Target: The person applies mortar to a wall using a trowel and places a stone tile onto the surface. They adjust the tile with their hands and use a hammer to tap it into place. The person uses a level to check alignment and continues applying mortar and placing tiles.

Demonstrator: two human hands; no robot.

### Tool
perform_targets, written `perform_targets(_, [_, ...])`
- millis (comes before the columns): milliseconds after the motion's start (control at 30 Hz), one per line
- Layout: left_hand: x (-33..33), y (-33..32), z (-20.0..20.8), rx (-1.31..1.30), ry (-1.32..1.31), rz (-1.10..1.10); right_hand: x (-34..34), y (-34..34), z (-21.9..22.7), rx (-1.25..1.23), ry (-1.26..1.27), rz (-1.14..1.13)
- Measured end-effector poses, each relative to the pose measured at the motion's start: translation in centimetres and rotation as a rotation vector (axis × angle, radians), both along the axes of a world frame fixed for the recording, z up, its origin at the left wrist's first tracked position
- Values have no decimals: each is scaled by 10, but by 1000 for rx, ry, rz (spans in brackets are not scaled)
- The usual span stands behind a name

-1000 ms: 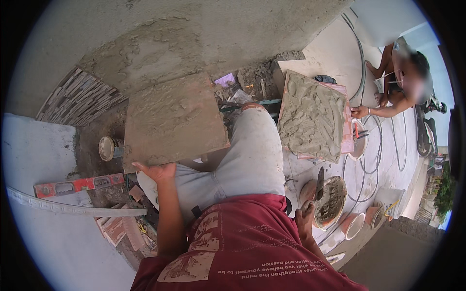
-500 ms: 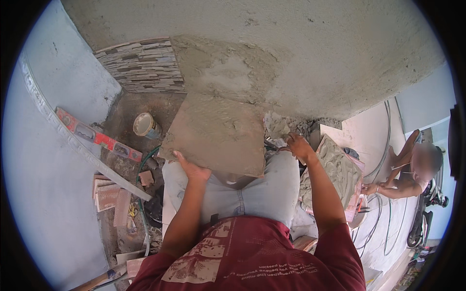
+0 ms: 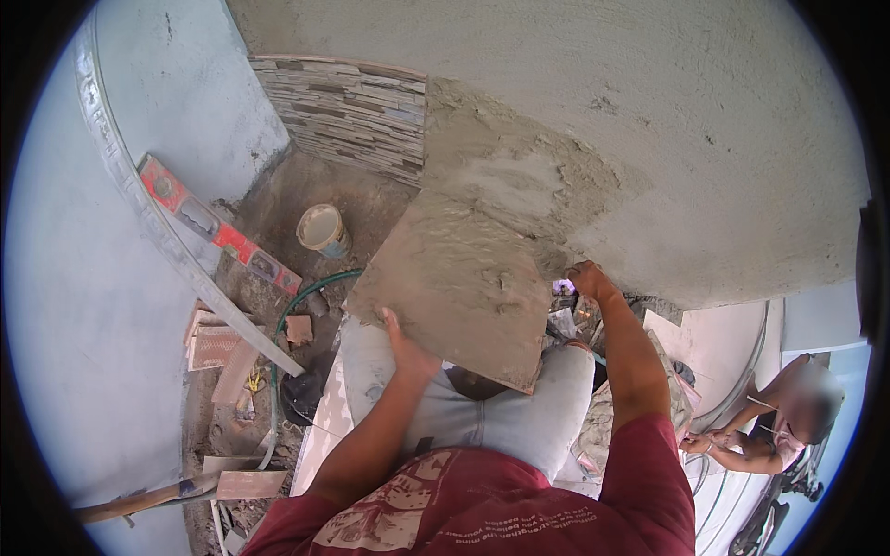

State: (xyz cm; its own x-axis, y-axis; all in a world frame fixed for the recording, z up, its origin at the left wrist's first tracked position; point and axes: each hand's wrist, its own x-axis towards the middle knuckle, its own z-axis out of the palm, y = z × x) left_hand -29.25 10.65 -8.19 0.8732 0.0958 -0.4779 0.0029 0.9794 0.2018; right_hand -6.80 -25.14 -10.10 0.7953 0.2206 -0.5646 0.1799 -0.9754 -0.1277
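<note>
- Currently, the judged step is supporting the mortar-coated slab, centred before the wall
- Left hand: grips slab edge, 7 o'clock, thumb uppermost
- Right hand: 3 o'clock, fingers bent; cannot tell whether holding anything
- Next move likely calls for steady edge support
- Textures: slab flat, square-edged, mortar ridged; strip-patterned tile, 11 o'clock

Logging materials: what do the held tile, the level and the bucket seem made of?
Tile: likely ceramic, being a thin, stiff slab; matte grey mortar coats its face. Level: perhaps painted metal, by its smooth red body. Bucket: probably dull plastic, by its thin rim.
</note>
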Motion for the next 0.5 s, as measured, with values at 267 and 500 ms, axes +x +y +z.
perform_targets(267, [-2, -2, 2, 38, -54, -20, -12, 68, 38, 156, -71, 3])
perform_targets(500, [-2, -2, 2, -26, 95, 18, -55, 100, 88, 113, 39, 156])
